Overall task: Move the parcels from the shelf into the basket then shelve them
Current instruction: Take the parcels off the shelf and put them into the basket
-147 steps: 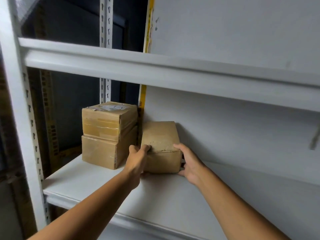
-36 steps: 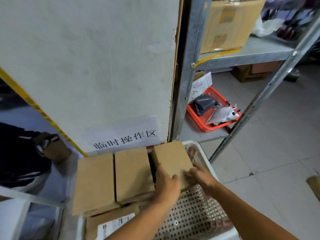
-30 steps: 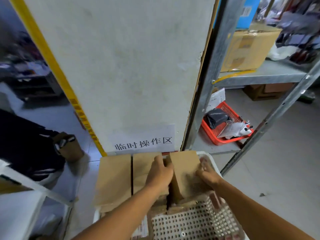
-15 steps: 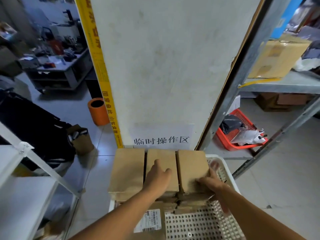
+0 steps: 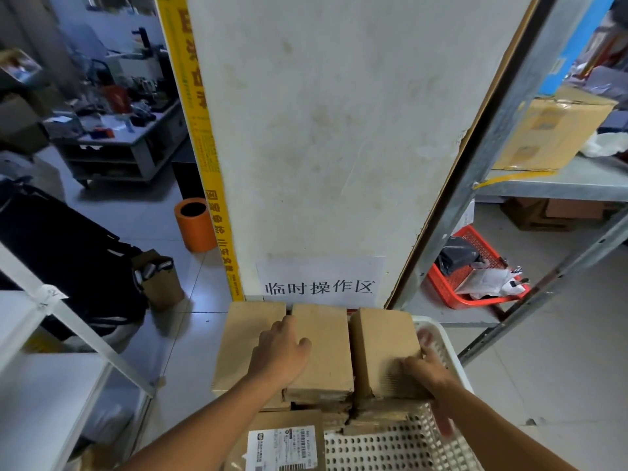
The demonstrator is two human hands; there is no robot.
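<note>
Three plain brown parcels lie side by side on top of the load in the white perforated basket (image 5: 438,334): a left parcel (image 5: 248,338), a middle parcel (image 5: 326,351) and a right parcel (image 5: 382,341). More parcels are stacked under them, and a parcel with a printed label (image 5: 282,443) lies nearer me. My left hand (image 5: 282,351) rests flat on the middle parcel, its fingers reaching the gap beside the left one. My right hand (image 5: 424,367) holds the right parcel at its near right corner, fingers over the top.
A white pillar with a paper sign (image 5: 319,287) rises right behind the basket. A white shelf frame (image 5: 51,385) stands at the left, a metal rack post (image 5: 475,158) at the right. A red basket (image 5: 475,287) and an orange bin (image 5: 195,224) sit on the floor.
The third parcel came off the shelf and now lies flat at the right of the row in the basket. My left hand has shifted onto the middle parcel.
</note>
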